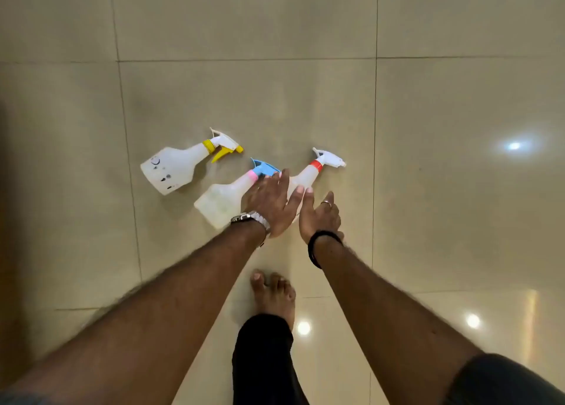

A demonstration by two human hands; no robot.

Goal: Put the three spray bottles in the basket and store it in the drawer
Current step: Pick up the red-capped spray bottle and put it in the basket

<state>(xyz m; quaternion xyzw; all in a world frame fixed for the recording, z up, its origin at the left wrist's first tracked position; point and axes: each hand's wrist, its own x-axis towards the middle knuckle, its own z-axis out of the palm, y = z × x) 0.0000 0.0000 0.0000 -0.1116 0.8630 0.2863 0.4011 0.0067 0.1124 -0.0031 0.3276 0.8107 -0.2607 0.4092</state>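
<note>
Three translucent white spray bottles lie on their sides on the beige tiled floor. The yellow-trigger bottle [171,169] is furthest left. The blue-and-pink-headed bottle [223,198] lies in the middle, partly under my left hand [270,207], which is flat with fingers apart above its neck. The red-collared bottle [315,172] lies to the right, its body hidden behind both hands. My right hand [319,218] is open beside it, fingers spread, holding nothing. No basket or drawer is in view.
Glossy beige floor tiles [458,105] stretch in every direction, with bright light reflections at the right. My bare foot [273,294] and dark trouser leg stand just below the hands.
</note>
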